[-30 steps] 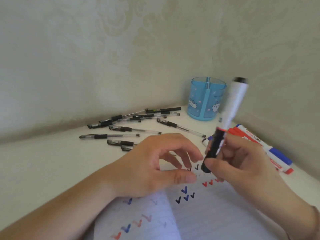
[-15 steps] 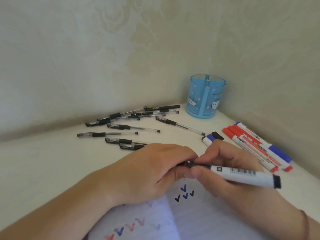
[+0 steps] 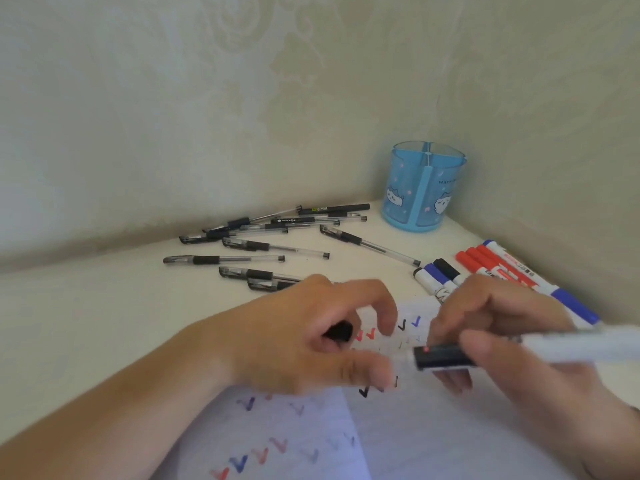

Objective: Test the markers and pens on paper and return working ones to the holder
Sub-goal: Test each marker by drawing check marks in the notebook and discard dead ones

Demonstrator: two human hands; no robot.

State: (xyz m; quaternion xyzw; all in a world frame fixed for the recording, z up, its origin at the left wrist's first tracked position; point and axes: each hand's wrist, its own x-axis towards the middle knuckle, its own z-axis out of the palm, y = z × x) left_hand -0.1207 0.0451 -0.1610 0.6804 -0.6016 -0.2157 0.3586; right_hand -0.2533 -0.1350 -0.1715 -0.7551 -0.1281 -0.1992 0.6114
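My right hand [image 3: 498, 327] grips a white marker [image 3: 571, 346] that lies level over the paper [image 3: 398, 445], its black collar [image 3: 443, 356] and pale tip pointing left. My left hand [image 3: 304, 337] is curled round a black cap [image 3: 341, 332] a short way left of that tip, thumb stretched toward it. The lined paper carries several red, blue and black tick marks [image 3: 401, 323]. The blue see-through holder [image 3: 424, 188] stands in the far corner with nothing sticking out of it.
Several black gel pens [image 3: 263, 245] lie scattered at the back of the white table [image 3: 86, 306]. Red and blue capped markers [image 3: 502, 268] lie along the right wall, with a few more [image 3: 436, 275] just behind my right hand. Walls close off the back and right.
The marker swung from upright to level. My hands met at its black end, then drew apart; the cap is now in my left hand and the marker's tip is bare.
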